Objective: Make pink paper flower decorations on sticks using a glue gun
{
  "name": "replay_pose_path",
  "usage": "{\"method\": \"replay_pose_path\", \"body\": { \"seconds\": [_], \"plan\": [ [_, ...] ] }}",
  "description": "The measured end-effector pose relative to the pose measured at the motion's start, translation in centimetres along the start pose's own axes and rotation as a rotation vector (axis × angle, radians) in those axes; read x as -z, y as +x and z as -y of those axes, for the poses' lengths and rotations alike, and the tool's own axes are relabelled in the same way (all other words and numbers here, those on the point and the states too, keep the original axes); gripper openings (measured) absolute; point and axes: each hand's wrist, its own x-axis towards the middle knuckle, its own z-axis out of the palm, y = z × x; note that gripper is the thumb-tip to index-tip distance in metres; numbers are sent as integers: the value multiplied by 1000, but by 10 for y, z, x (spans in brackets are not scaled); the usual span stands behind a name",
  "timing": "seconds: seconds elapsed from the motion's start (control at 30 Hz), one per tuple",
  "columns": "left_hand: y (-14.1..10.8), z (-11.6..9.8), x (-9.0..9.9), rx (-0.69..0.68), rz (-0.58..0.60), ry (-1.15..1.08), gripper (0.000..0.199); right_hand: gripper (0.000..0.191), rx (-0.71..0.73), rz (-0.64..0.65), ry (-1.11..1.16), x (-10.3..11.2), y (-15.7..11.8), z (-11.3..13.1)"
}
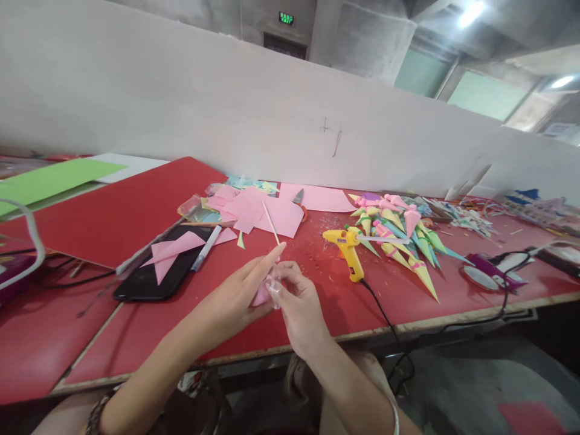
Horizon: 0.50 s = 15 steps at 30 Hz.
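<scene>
Near the table's front edge, my two hands meet around a small pink paper piece (261,296). My left hand (247,284) is closed round it, with its index finger stretched forward. Crinkled clear plastic film (273,289) shows between the hands, and the fingers of my right hand (302,305) pinch it against the pink piece. A thin pale stick (270,222) runs from the pink paper sheets (254,208) down to my left fingertip; whether it is touched cannot be told. My fingers hide most of the held piece.
A yellow glue gun (347,248) with a black cord lies to the right, beside several paper cones (394,220). Left are a black phone-like slab (151,281), a white marker (206,248) and a large red board (113,211). Scissors (299,196) lie behind.
</scene>
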Motion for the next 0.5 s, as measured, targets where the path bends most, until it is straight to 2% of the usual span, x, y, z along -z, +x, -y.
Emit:
{"method": "replay_pose_path", "body": {
  "seconds": [0.3, 0.5],
  "plan": [
    [2, -7, 8, 131, -35, 79, 60, 19, -129, 6, 314, 0, 2, 4],
    [2, -3, 23, 180, -102, 194, 64, 17, -87, -68, 415, 10, 10, 11]
  ]
}}
